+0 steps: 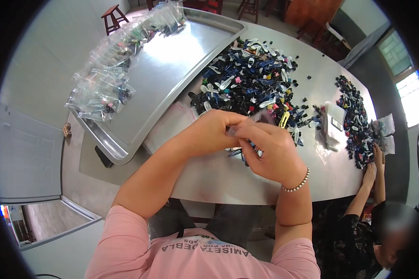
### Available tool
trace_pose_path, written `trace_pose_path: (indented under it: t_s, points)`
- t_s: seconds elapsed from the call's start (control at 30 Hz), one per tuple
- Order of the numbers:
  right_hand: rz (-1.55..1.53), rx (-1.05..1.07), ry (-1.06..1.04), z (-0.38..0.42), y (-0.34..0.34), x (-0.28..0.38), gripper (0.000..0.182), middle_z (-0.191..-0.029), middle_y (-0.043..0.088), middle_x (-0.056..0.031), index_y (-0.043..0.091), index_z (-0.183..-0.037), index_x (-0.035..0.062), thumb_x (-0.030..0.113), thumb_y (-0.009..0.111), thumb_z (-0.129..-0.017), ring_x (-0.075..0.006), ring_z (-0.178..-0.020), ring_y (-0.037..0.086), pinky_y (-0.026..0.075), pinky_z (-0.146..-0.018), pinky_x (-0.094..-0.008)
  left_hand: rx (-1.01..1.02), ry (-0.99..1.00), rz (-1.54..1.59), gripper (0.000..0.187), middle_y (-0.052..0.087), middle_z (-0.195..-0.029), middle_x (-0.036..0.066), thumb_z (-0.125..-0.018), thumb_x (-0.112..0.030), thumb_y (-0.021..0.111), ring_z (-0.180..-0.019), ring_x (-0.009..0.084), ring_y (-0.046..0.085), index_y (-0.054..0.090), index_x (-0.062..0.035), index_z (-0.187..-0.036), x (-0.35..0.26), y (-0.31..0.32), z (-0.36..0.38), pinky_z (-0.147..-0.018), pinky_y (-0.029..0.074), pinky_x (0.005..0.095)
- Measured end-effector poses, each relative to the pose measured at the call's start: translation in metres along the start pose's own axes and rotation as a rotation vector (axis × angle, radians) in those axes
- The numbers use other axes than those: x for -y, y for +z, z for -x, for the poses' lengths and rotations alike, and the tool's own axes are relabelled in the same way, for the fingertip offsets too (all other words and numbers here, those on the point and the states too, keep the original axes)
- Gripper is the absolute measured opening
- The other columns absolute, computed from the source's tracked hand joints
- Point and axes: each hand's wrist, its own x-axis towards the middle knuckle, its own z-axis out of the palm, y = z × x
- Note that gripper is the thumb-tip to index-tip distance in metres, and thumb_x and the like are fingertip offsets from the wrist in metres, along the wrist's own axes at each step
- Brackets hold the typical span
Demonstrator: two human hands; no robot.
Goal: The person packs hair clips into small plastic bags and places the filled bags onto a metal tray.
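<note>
Hair clips (246, 74): loose heap mid-table, beside right edge of metal tray (160, 76). Left hand (212, 130): closed, pinching clear bag (264, 116) towards near edge of table (209, 179). Right hand (277, 151): fingers bent at bag; contents of grip hidden, cannot tell. Risk: limp film folding, snagging clips, spilling them into heap.

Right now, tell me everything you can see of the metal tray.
The tray looks like smooth, silvery metal: long, shallow, with a raised rim and rounded corners. It lies slantwise on the left of the table, open side up, with a bright glare on its far half. Filled clear bags line and overlap its left side. A dark object shows by its near corner; whether they touch is unclear.
</note>
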Motion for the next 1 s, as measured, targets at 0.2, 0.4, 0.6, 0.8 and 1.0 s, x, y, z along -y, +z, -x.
trace_pose_path:
  t_s: [0.2, 0.4, 0.6, 0.8, 1.0]
  points:
    - [0.141, 0.054, -0.032, 0.005, 0.006, 0.0, 0.016, -0.088, 0.068, -0.0092, 0.069, -0.096, 0.0055, 0.003, 0.069, -0.08, -0.0283, -0.069, 0.066, 0.054, -0.06, -0.035, 0.017, 0.004, -0.018, 0.051, 0.073, -0.111, 0.008, -0.08, -0.01, 0.077, -0.099, 0.0089, 0.064, 0.063, -0.0034, -0.128, -0.002, -0.003, 0.001, -0.09, 0.051, 0.0278]
    - [0.108, 0.088, -0.067, 0.005, 0.007, 0.004, 0.019, -0.093, 0.067, -0.0071, 0.067, -0.098, 0.0058, 0.002, 0.068, -0.079, -0.0275, -0.073, 0.066, 0.054, -0.059, -0.0353, 0.059, -0.03, -0.022, 0.058, 0.071, -0.106, 0.005, -0.078, -0.009, 0.078, -0.097, 0.007, 0.061, 0.06, -0.0019, -0.132, -0.008, -0.007, 0.002, -0.087, 0.051, 0.0269]
    - [0.109, 0.001, -0.152, 0.004, 0.014, -0.005, 0.018, -0.088, 0.066, -0.0078, 0.066, -0.099, 0.0063, 0.004, 0.068, -0.081, -0.0269, -0.07, 0.066, 0.052, -0.055, -0.0348, 0.097, -0.07, 0.208, 0.049, 0.067, -0.099, -0.002, -0.077, -0.007, 0.078, -0.089, 0.004, 0.057, 0.063, -0.0018, -0.123, -0.003, -0.01, 0.001, -0.078, 0.05, 0.0242]
    - [0.116, 0.044, -0.081, 0.006, 0.013, -0.006, 0.014, -0.074, 0.064, -0.0097, 0.065, -0.098, 0.0064, 0.004, 0.067, -0.085, -0.0283, -0.061, 0.063, 0.052, -0.054, -0.0349, 0.097, -0.138, 0.25, 0.031, 0.067, -0.097, -0.003, -0.079, -0.007, 0.078, -0.089, 0.0036, 0.057, 0.068, -0.0032, -0.108, 0.003, -0.009, 0.0, -0.078, 0.05, 0.0233]
    - [-0.239, -0.169, 0.15, 0.0, -0.004, -0.01, 0.018, -0.088, 0.073, -0.0094, 0.068, -0.109, -0.0009, 0.002, 0.066, -0.091, -0.0099, -0.074, 0.069, 0.054, -0.063, -0.0243, 0.023, -0.201, 0.334, 0.027, 0.069, -0.097, 0.0, -0.08, -0.01, 0.08, -0.086, 0.005, 0.061, 0.069, -0.0037, -0.103, -0.005, -0.017, -0.001, -0.072, 0.05, 0.0222]
